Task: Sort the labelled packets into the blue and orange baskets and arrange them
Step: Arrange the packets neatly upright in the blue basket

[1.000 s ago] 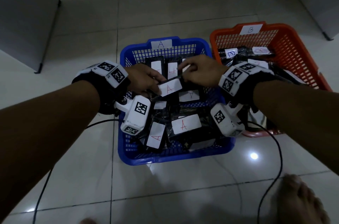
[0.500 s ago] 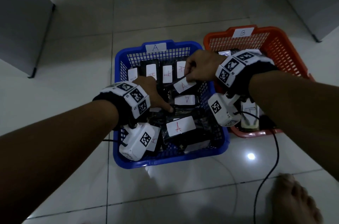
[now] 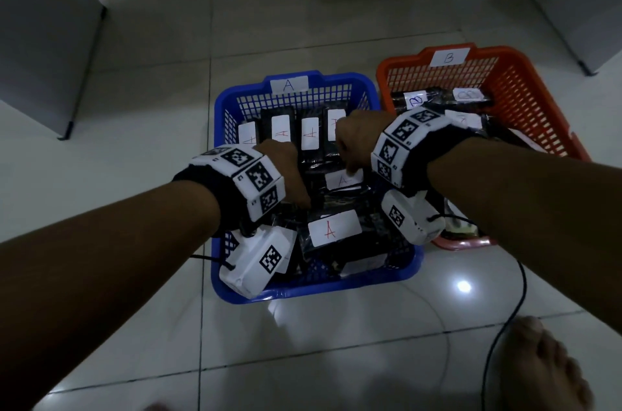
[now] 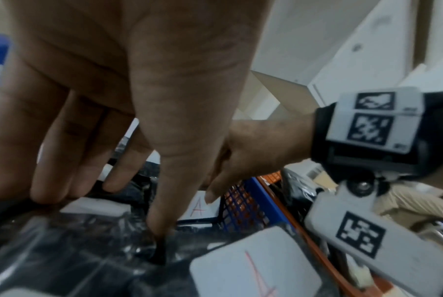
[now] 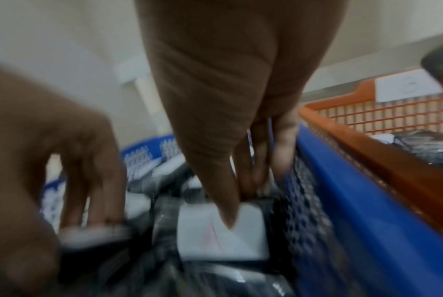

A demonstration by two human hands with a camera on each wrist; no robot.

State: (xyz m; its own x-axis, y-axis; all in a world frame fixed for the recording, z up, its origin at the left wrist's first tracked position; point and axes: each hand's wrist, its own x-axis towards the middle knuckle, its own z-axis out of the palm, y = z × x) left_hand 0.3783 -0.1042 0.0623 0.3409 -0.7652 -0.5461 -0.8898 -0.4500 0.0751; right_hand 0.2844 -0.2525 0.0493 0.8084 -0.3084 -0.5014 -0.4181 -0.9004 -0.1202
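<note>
— Because the A packets belong in the blue basket [image 3: 292,289], seen from the head, both my hands are down inside it; the orange basket [image 3: 525,97], tagged B, sits just beside it with its own packets. My left hand [image 3: 286,171] rests on the dark pile at the near left, my right hand [image 3: 356,137] at the far right, by the upright row of labelled packets [image 3: 309,137] along the back wall.

— Why upright back there?

— So each label faces up and reads at a glance, I'd judge. The loose ones in front, like the flat packet [image 3: 333,228] with the red A, are not yet lined up.

— And from the left wrist?

— My left fingers [image 4: 49,176] are straight and spread, tips pressing the crinkly wrap of the pile, the thumb poking down between two packets. Nothing is clasped; I'm steadying or parting them.

— The right wrist?

— Blurred, but my right fingers [image 5: 255,170] and thumb pinch the top edge of a white-labelled packet [image 5: 215,241] hard against the blue side wall. The packet lies under the thumb tip, its label facing up, close to the far row, where I reckon it is headed.
</note>
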